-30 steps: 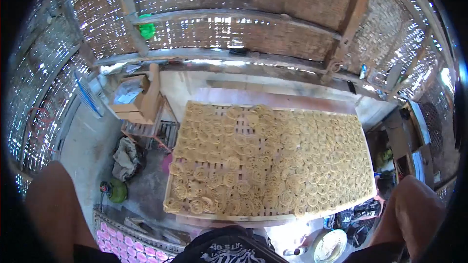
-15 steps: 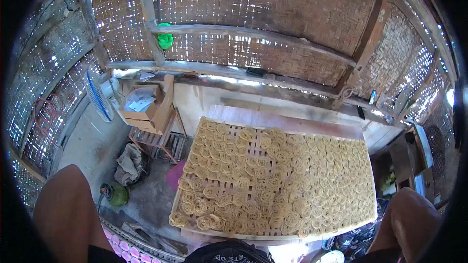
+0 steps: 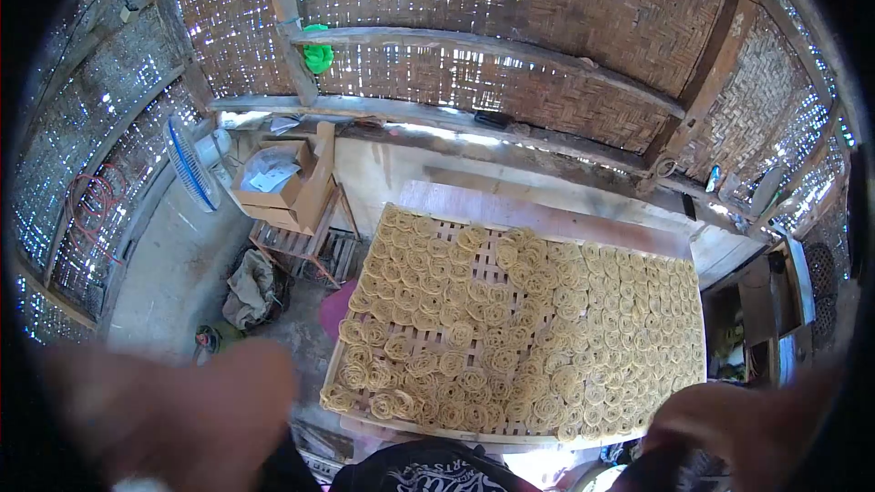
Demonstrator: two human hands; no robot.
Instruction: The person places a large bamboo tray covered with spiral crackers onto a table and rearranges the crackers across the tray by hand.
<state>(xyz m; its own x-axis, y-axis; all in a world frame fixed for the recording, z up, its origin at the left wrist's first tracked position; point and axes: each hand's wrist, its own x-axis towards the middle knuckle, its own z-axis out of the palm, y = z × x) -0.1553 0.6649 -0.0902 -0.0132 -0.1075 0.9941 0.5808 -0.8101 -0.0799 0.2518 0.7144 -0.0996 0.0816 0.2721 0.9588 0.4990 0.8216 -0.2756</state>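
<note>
Both of my bare arms are bent up into the lower corners, the left arm point(image 3: 182, 419) and the right arm point(image 3: 738, 419), smeared by motion and close to the camera. No fingers can be made out on either side, and nothing shows as held. Between and beyond the arms lies a large slatted rack point(image 3: 437, 431), covered with rows of round, pale yellow coiled noodle nests point(image 3: 583, 346). Slats show through gaps among the nests at its left and middle. The right arm overlaps the view of the rack's front right corner.
A cardboard box point(image 3: 278, 216) with plastic inside stands on a small wooden stand point(image 3: 305, 249) at left. Nearby are a fan point(image 3: 190, 164) and a crumpled sack point(image 3: 251, 290). Woven walls with wooden beams enclose the room. A wooden cabinet point(image 3: 756, 301) stands at right.
Both arms have swung inward and blurred, their bends moving closer to the middle. The camera view has shifted slightly. The rack and noodle nests look unchanged.
</note>
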